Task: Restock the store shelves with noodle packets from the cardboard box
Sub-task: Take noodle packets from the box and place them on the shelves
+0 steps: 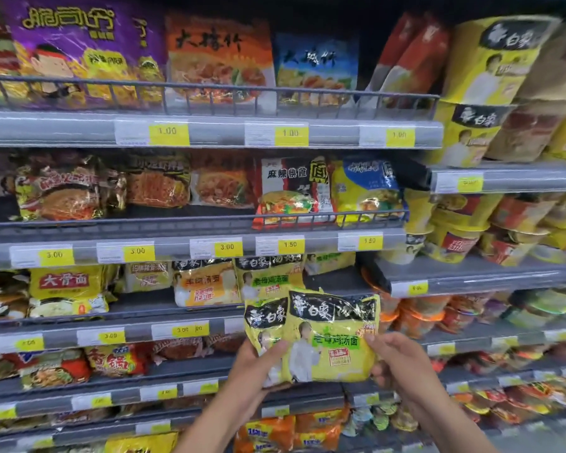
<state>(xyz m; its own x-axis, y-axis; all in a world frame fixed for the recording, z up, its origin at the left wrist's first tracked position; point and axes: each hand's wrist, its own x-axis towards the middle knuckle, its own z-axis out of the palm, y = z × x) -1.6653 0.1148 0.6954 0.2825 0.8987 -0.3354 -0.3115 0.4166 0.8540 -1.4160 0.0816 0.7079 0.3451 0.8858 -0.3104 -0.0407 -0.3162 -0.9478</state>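
The person holds two yellow-green noodle packets up in front of the store shelves (209, 130). The left hand (258, 364) grips the lower part of the rear packet (264, 322), with the thumb pressed across its face and the fingers curled behind. This packet is partly tucked behind the front packet (334, 335), which overlaps it on the right. The right hand (396, 361) pinches the front packet's right edge, thumb on the printed face and fingers wrapped behind. Both packets stand roughly upright between the two hands. Just above the grip, matching packets (268, 277) with the same black-and-yellow label stand on a shelf, and paler orange-and-white packets (203, 286) sit to their left. Yellow price tags (190, 330) line the shelf rail left of the grip. Well up and to the right, stacked yellow cup noodles (490, 60) fill the neighbouring bay.
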